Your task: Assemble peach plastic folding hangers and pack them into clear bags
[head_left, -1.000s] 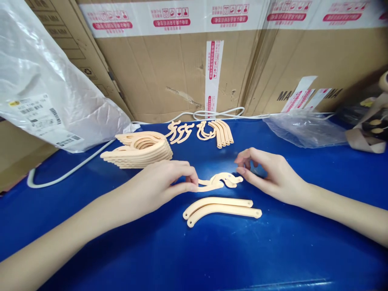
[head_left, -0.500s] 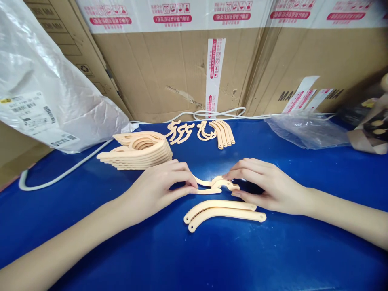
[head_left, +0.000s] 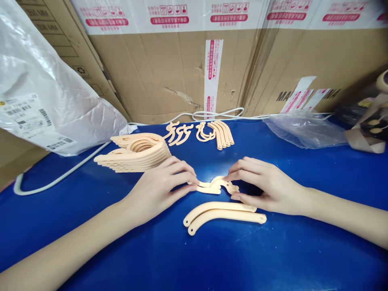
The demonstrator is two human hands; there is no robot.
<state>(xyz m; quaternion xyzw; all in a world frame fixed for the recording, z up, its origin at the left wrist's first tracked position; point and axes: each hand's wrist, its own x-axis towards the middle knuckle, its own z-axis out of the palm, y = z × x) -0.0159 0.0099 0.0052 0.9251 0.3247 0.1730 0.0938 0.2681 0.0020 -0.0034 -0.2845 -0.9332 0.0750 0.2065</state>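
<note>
My left hand (head_left: 169,186) pinches the left ends of slim, cream plastic hanger pieces (head_left: 209,189) just above the blue table. My right hand (head_left: 262,184) has its thumb and fingers closed around the right end of a curved hanger hook piece (head_left: 228,186). These pieces meet between the hands; whether they are joined I cannot tell. Nearer to me, two long curved hanger arms (head_left: 227,216) lie side by side, each with a small hole at its left end. Behind my left hand stands a stack of cream folded hangers (head_left: 139,153).
Several small curved pieces (head_left: 180,134), hook pieces (head_left: 204,132) and hanger arms (head_left: 223,135) lie at the back of the blue table (head_left: 212,262). A white cable (head_left: 69,178), a plastic parcel bag (head_left: 60,101), a clear bag (head_left: 303,131) and cardboard boxes (head_left: 163,72) border it.
The hanger pieces between my hands have turned slightly, and the gap between their left strips has narrowed. My right hand stays nearly still. The view has shifted a little.
</note>
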